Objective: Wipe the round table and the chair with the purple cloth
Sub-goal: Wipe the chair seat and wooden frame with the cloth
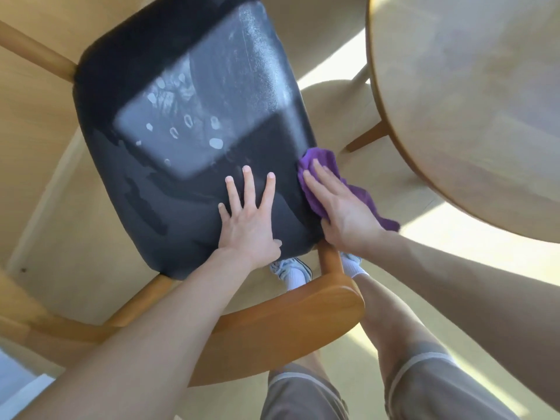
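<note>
The flat right hand [339,204] presses the soft, limp cloth [321,168] on the chair [188,86] seat's edge, while the spread left hand [248,219] steadies it.

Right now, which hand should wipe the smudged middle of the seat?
The right hand: it already presses the purple cloth flat at the seat's edge. The left hand lies bare on the seat, probably steadying the chair.

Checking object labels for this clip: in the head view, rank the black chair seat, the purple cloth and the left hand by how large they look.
1. Black chair seat, by far the largest.
2. Left hand and purple cloth: too close to call. The right hand covers much of the cloth, so its full spread is hidden.
</note>
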A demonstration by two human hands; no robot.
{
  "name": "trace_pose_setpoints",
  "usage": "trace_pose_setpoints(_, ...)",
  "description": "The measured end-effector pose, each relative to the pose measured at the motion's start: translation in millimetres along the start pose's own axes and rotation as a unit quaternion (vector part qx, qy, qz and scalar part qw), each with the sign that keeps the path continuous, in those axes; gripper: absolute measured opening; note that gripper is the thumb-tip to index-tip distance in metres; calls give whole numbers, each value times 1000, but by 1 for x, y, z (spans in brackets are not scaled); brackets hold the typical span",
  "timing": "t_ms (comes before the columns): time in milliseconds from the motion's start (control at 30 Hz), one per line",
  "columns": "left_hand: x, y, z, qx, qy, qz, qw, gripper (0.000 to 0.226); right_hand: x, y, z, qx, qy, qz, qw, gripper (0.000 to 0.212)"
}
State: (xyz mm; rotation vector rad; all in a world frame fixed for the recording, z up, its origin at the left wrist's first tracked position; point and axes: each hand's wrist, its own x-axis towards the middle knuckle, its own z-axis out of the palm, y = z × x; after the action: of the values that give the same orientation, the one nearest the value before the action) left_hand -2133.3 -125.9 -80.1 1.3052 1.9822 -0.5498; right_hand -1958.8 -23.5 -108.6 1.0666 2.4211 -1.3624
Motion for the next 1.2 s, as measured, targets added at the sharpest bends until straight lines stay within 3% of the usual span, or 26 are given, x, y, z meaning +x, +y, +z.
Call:
trace_pose_setpoints(67, 1, 0, 0, 9, -4, -4, 1000, 136, -21, 12, 4, -37, -76, -37, 996, 83)
trace_pose_setpoints(167, 0, 1, 1, 11, 2, -12, 1000, 138, -38, 36, -10, -129, -231, -98, 959, 75)
trace_pose_setpoints(233, 1, 1, 0, 7, 8, -11, 1000, 137, -25, 44, -23, -158, -278, -128, 939, 63)
trace_pose_setpoints(300, 0, -1, -2, 5, 13, -8, 1000, 137, -7, 36, -38, -160, -269, -135, 940, 36)
trace_pose_setpoints(367, -1, -2, -3, 6, 20, -8, 1000, 137, 5, 26, -55, -132, -176, -107, 970, 18)
trace_pose_setpoints(400, -1, -1, -2, 7, 24, -9, 1000, 137, 8, 23, -58, -89, -95, -97, 987, 22)
trace_pose_setpoints(467, 0, -1, 0, 4, 32, -10, 999, 138, 9, 15, -57, -26, 47, -52, 997, 50)
trace_pose_setpoints(500, 0, -1, 2, 3, 37, -12, 999, 138, 8, 12, -52, -9, 50, -16, 999, 63)
trace_pose_setpoints(633, 0, -3, 6, 5, 46, -14, 999, 140, -13, 14, -16, -4, -139, 41, 989, 86)
trace_pose_setpoints(700, 0, -3, 6, 6, 47, -17, 999, 140, -28, 23, -17, -23, -176, 10, 984, 78)
trace_pose_setpoints(767, 0, -2, 6, 3, 47, -17, 999, 140, -38, 31, -26, -66, -257, -21, 964, 57)
trace_pose_setpoints(833, 0, -1, 4, 4, 47, -17, 999, 140, -38, 32, -41, -96, -332, 3, 938, 41)
trace_pose_setpoints(900, 0, -2, 3, 1, 45, -18, 999, 139, -28, 25, -55, -122, -317, 39, 940, 49)
trace_pose_setpoints(1033, 1, -1, 3, -1, 45, -17, 999, 139, -7, 12, -66, -36, -48, 112, 992, 56)
trace_pose_setpoints(1067, 1, -1, 3, 0, 45, -17, 999, 140, -6, 6, -60, -8, -21, 108, 994, 53)
trace_pose_setpoints(1200, 0, -2, 4, 4, 46, -16, 999, 140, -17, -16, -21, 5, -120, 93, 988, 64)
